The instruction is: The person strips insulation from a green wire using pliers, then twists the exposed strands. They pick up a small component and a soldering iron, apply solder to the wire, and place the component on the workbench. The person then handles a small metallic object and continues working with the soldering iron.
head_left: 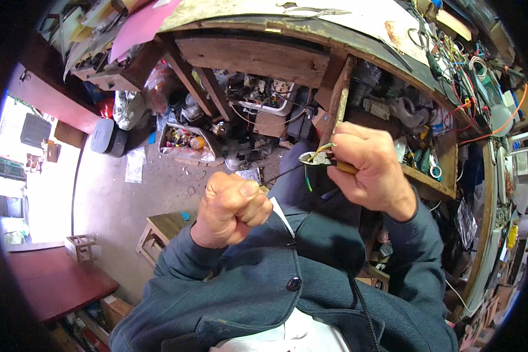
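My right hand [372,167] is closed around pliers [318,158], whose metal jaws point left and whose handle looks yellowish. Green and yellow wire ends [309,179] stick out around the jaws, one hanging below and another rising toward my fingers. From the jaws a thin dark cable [287,173] runs down to the left. It ends at my left hand [233,208], which is clenched in a fist on it. Both hands are held in front of my jacket, above my lap. What lies inside the left fist is hidden.
Ahead stands a wooden workbench [252,56], with a pair of pliers [317,10] on top and tangled wires [469,76] at right. Below it are a white bin [284,105] and a box of parts [185,144]. An open drawer [428,182] holds tools. A wooden stool [164,229] stands left.
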The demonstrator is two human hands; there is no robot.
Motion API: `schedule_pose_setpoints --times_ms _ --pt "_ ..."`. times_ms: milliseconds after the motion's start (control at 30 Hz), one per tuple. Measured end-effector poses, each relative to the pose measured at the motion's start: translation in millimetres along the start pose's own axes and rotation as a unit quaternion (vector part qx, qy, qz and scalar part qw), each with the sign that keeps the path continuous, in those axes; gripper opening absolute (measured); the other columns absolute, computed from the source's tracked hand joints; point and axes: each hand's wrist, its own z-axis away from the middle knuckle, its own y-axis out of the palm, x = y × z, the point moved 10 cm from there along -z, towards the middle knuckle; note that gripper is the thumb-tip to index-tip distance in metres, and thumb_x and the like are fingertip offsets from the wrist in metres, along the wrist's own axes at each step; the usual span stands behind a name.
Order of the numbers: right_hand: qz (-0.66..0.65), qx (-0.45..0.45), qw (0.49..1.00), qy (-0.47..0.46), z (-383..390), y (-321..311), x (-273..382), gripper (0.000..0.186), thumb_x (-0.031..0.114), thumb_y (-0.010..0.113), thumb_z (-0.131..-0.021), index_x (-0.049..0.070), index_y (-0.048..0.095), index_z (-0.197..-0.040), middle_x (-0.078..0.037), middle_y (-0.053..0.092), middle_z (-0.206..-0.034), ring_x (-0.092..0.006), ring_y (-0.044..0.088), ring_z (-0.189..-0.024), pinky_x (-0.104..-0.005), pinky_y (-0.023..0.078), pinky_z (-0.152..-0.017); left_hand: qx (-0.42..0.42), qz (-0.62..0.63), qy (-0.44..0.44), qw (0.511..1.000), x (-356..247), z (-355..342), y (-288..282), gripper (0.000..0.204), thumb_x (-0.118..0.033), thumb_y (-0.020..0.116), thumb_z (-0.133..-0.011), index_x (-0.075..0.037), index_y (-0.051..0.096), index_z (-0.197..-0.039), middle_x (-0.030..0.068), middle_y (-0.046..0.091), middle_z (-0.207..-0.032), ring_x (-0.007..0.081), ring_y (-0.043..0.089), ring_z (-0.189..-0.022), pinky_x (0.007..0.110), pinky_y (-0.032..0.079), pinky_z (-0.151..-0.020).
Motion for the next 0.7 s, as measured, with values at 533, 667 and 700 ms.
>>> schedule_pose_setpoints --times_ms 533,667,700 --pt "0.045 0.136 0.988 -0.061 0.3 -31.2 -7.2 0.026 -0.003 0.071 -0.052 0.001 0.051 -0.068 -0.012 0.047 -0.066 -0.035 0.053 -0.061 -0.0418 0.039 -0.051 0.017 -0.046 -0.082 0.995 25.2 16.8 7.1 0.055 -0.016 0.054 -0.1 -0.007 0.031 -0.051 0.0016 0.029 -0.042 0.0101 0.022 -0.037 0.031 0.019 -0.041" --pt "0.068 0.148 0.986 -0.037 -0.1 -48.3 -19.3 0.027 0.001 0.069 -0.062 0.003 0.042 -0.067 -0.013 0.042 -0.067 -0.0357 0.052 -0.061 -0.0423 0.04 -0.052 0.017 -0.058 -0.056 0.997 15.2 25.1 -0.6 0.054 -0.012 0.055 -0.099 -0.007 0.032 -0.051 0.0018 0.031 -0.044 0.0112 0.024 -0.039 0.032 0.019 -0.041" --pt "0.096 0.125 0.986 -0.061 6.6 -70.4 -38.7 0.027 0.0 0.07 -0.066 0.003 0.043 -0.068 -0.012 0.039 -0.067 -0.0316 0.049 -0.059 -0.0393 0.04 -0.052 0.018 -0.063 -0.042 0.997 8.3 29.4 -5.5 0.054 -0.011 0.056 -0.098 -0.007 0.032 -0.051 0.0018 0.032 -0.045 0.0117 0.025 -0.04 0.032 0.019 -0.042"
